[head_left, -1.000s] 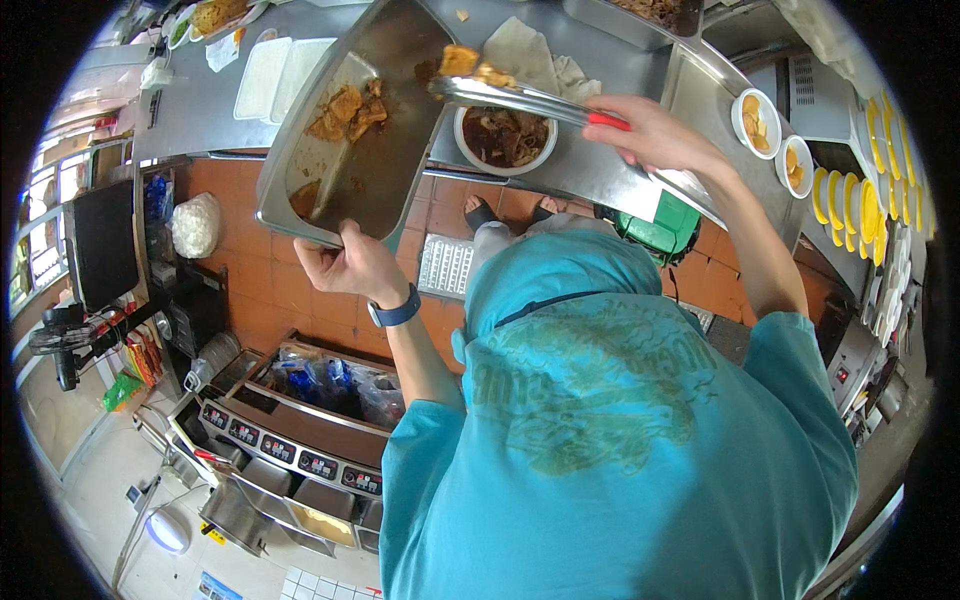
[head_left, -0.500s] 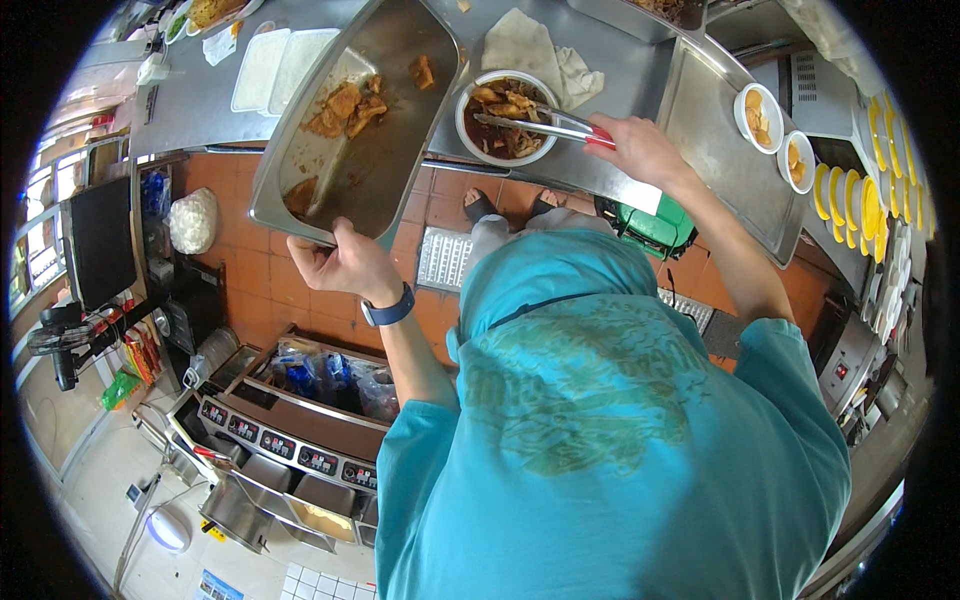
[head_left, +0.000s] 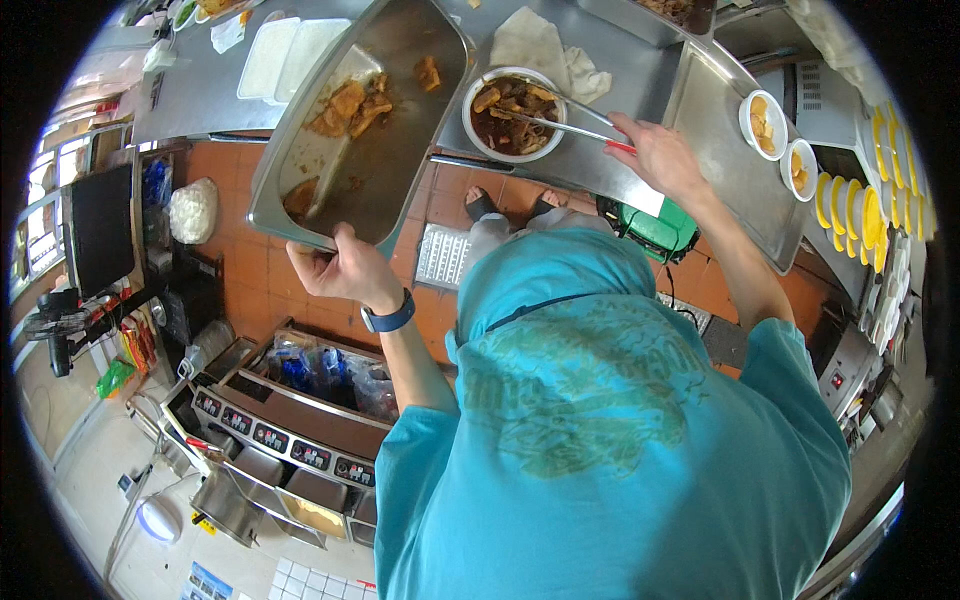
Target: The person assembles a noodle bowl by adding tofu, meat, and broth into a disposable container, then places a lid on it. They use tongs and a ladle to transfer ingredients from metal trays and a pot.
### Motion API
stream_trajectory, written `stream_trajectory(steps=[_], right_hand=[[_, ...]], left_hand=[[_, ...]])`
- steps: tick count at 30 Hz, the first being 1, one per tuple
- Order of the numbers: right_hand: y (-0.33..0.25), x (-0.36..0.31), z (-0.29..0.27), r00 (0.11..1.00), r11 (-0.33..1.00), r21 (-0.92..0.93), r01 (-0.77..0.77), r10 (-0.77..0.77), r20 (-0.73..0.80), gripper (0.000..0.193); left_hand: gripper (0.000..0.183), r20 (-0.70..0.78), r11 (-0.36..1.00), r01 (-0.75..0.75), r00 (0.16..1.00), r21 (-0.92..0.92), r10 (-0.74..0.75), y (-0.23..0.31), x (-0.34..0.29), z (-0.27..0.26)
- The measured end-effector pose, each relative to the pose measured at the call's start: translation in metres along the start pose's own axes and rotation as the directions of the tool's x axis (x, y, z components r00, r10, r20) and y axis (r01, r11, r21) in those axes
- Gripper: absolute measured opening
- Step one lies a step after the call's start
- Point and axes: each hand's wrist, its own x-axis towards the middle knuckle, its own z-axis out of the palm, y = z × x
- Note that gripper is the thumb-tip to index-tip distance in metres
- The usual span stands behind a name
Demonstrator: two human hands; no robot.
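My left hand (head_left: 352, 272) grips the near rim of a deep steel food pan (head_left: 405, 125), tilted at the counter's edge. Several brown, sauce-coated chunks (head_left: 350, 108) lie inside it. In my right hand (head_left: 660, 163) is a pair of metal tongs (head_left: 578, 127) with red grips. The tongs reach left over a round white bowl (head_left: 467, 128), their arms apart and their tips among the food. Dark sauce and brown chunks (head_left: 512, 103) fill much of the bowl. It stands on the steel counter just right of the pan.
Crumpled white cloth (head_left: 525, 42) lies behind the bowl. A flat steel tray (head_left: 690, 112) sits at right, beside two small white bowls (head_left: 748, 130) of food. Yellow-edged plates (head_left: 870, 215) stack farther right. Pale rectangular containers (head_left: 263, 65) lie left of the pan. Below is a tiled floor (head_left: 255, 275).
The tongs have shifted slightly over the bowl, and the chunks in it sit differently, with more dark sauce showing. My left hand keeps its hold on the pan. The whole view has shifted slightly.
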Motion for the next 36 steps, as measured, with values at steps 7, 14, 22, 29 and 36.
stream_trajectory(steps=[7,14,22,29,36], right_hand=[[-0.001,0.001,-0.001,0.996,0.991,0.11,-0.073,0.067,0.053,0.047],[-0.026,-0.023,-0.059,0.993,0.932,0.355,-0.066,0.096,-0.067,0.045],[-0.098,0.039,-0.1,0.994,0.977,0.204,0.067,-0.083,0.072,0.058],[-0.081,0.028,-0.086,0.982,0.998,0.024,-0.056,0.051,0.18,0.062],[-0.085,0.068,-0.053,0.913,0.827,0.511,-0.235,0.007,0.408,0.068]], left_hand=[[0.016,0.009,0.999,0.011,1.0,-0.033,-0.011,-0.003,0.001,0.001],[0.021,0.059,1.0,0.009,0.998,0.004,-0.009,-0.006,-0.001,-0.001],[0.02,0.105,0.999,-0.04,0.994,-0.012,0.041,0.002,-0.005,0.005],[0.024,0.123,0.998,-0.018,0.992,-0.068,0.026,0.0,-0.014,0.002],[0.018,0.167,0.997,-0.052,0.984,-0.064,0.062,0.0,-0.013,0.006]])
